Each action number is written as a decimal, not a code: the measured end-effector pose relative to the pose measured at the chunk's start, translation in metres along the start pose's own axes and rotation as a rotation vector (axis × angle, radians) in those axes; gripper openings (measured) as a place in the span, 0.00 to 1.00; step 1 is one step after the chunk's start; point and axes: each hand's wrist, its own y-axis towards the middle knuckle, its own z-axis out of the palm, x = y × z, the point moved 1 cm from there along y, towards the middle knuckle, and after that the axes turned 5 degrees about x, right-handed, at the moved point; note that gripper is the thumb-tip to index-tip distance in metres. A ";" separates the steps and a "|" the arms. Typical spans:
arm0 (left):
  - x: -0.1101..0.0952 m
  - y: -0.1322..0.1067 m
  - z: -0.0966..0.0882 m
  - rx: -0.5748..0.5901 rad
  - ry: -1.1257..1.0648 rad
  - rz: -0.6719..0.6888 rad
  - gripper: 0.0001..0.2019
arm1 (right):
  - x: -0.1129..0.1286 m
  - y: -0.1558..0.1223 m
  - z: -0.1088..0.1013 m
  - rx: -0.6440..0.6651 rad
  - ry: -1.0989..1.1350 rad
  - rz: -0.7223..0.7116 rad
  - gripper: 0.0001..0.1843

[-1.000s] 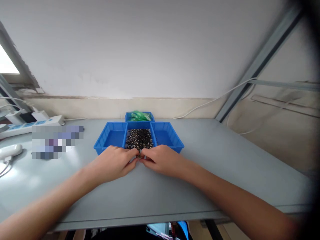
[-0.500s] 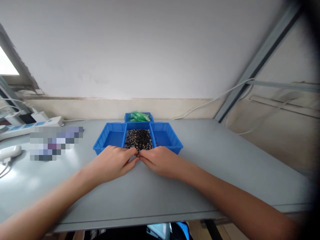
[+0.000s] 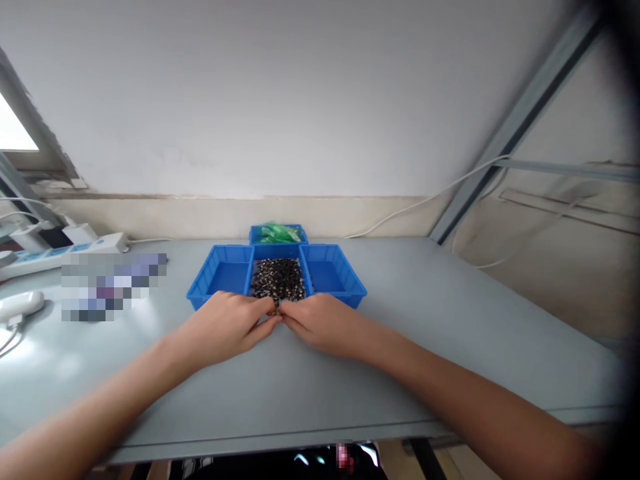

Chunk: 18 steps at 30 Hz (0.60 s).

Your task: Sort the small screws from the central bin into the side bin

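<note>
My left hand (image 3: 231, 328) and my right hand (image 3: 324, 324) meet fingertip to fingertip at the near edge of a middle blue bin. Each hand is closed in a pinch, thumb against fingers. Something tiny with a metallic glint shows between the fingertips, too small to name. Just beyond them, a heap of small black and brass-coloured parts (image 3: 279, 277) fills the middle bin. A left blue bin (image 3: 226, 277) and a right blue bin (image 3: 331, 275) flank the heap, their near edges partly behind my hands.
Green plastic pieces or packets (image 3: 280, 233) lie in a small blue bin behind. To the left on the grey table (image 3: 310, 393) are a white power strip (image 3: 65, 253), a white device with a cable (image 3: 21, 305) and a blurred-out object (image 3: 113, 287). A metal frame post (image 3: 510, 133) rises at right.
Both hands keep their place at the middle bin. The left thumb tip has shifted very slightly toward the right hand.
</note>
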 end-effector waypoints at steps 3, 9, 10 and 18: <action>0.000 0.000 0.000 -0.008 0.008 -0.004 0.15 | 0.000 0.000 0.001 0.001 -0.003 0.001 0.12; -0.001 -0.001 -0.002 0.024 0.039 -0.016 0.13 | -0.001 0.001 0.002 -0.009 -0.003 -0.003 0.11; -0.001 -0.001 -0.002 0.026 0.043 -0.018 0.13 | -0.001 0.001 0.002 -0.014 -0.006 -0.006 0.11; 0.001 -0.002 0.001 0.011 0.052 -0.007 0.13 | -0.002 0.000 0.003 -0.032 -0.030 -0.021 0.12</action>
